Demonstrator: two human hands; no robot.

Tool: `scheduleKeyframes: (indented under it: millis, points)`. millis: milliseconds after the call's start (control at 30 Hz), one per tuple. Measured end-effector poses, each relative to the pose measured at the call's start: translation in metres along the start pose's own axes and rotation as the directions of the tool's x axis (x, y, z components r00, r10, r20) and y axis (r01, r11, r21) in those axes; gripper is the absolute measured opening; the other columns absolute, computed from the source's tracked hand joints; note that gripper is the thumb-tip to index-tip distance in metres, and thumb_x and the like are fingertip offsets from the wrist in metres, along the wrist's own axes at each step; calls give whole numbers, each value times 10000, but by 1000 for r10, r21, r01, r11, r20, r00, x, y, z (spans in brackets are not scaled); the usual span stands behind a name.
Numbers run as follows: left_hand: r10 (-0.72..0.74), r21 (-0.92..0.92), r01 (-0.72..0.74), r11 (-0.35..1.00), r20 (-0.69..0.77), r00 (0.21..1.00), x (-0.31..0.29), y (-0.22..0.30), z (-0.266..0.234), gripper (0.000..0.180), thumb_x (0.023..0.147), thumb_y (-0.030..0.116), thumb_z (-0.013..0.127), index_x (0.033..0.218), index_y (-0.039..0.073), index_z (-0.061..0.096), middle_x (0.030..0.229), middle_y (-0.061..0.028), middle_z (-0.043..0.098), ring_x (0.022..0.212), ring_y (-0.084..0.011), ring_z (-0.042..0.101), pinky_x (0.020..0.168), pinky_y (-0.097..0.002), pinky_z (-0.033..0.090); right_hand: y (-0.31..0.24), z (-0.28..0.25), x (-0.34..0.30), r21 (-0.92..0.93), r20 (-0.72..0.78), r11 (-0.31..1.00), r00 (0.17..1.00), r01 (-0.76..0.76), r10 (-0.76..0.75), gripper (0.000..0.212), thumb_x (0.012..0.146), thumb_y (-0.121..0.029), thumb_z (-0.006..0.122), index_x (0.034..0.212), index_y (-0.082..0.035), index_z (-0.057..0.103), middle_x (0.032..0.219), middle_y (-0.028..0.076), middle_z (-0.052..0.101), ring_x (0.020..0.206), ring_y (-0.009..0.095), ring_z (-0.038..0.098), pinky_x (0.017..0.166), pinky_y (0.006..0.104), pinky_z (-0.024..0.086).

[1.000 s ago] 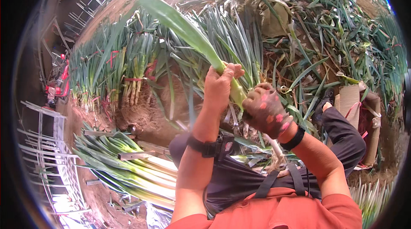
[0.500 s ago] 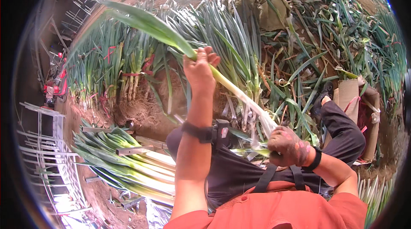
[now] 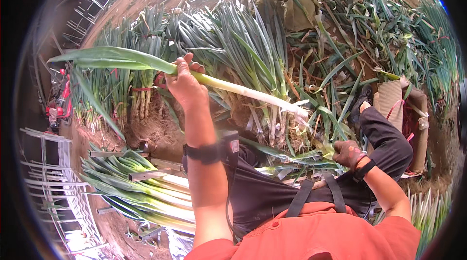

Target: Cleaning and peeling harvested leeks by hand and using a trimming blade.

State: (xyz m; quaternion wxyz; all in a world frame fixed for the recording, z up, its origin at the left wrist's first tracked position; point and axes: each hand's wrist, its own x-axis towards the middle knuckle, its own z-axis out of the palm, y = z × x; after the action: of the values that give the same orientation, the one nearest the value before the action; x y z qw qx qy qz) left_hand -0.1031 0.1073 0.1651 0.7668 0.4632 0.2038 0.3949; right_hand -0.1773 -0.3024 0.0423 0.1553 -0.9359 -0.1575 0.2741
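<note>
A single leek (image 3: 233, 89) is held out level above the ground, its long white shaft smooth and round, its flat green leaves tapering off to the person's left and its root end, with a thin pale shred of skin hanging from it, pointing right. The left hand (image 3: 185, 82) is wrapped tight round the leek where white turns to green, arm raised, with a dark band (image 3: 204, 153) on the wrist below. The right hand (image 3: 349, 153), soil-stained, is lower and to the right of the leek's root end, apart from the shaft; it is closed on a strip of peeled yellow-green leaf (image 3: 327, 149).

Behind the leek stands a row of uncleaned leeks (image 3: 243, 51), upright and dense, their spiky blue-green leaves above tangled, earthy roots. Further behind the leek, discarded leaves and dry brown trimmings lie in a loose heap (image 3: 355, 41). Below the leek, to the left of the raised arm, cleaned leeks lie stacked (image 3: 136, 187) side by side, glossy white and green. To the right of the leek's root end the person's dark trouser leg (image 3: 384, 138) stretches out, with a flat piece of brown cardboard (image 3: 389, 99) just beyond it.
</note>
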Motion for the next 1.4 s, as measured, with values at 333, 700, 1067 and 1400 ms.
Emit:
scheduleKeyframes:
  millis: [333, 700, 1067, 1400]
  points:
    - [-46, -9, 45, 999, -73, 996, -6, 5, 0, 139, 910, 89, 481, 1018, 16, 433, 926, -159, 606, 654, -167, 524, 559, -322, 470, -90, -38, 57, -9, -691, 801, 575, 599, -438, 651, 712, -396, 690, 1198, -30, 459, 1153, 218, 498, 1096, 360, 484, 890, 404, 433]
    - [-133, -143, 106, 984, -196, 971, 16, 18, -28, 137, 913, 110, 485, 1021, 27, 470, 877, -119, 602, 631, -119, 496, 551, -286, 463, -63, -41, 18, 506, -284, 802, 939, 317, -192, 242, 890, -205, 533, 787, 6, 592, 656, 139, 560, 604, 216, 571, 566, 338, 435]
    - [-185, -143, 155, 978, -228, 956, 5, 4, -10, 122, 917, 100, 455, 1014, 27, 461, 883, -109, 598, 649, -148, 526, 568, -318, 457, -74, -17, 60, 175, -407, 817, 796, 550, -448, 569, 847, -233, 607, 1314, -28, 354, 1257, 208, 478, 1165, 313, 469, 987, 349, 370]
    - [-73, -137, 44, 990, -211, 975, 8, 19, -21, 121, 913, 100, 473, 1006, 35, 431, 871, -115, 563, 551, -110, 436, 473, -273, 422, 113, 49, 116, 826, -135, 471, 702, -310, 699, 308, 813, -294, 544, 929, -13, 592, 761, 125, 623, 583, 284, 596, 471, 390, 454]
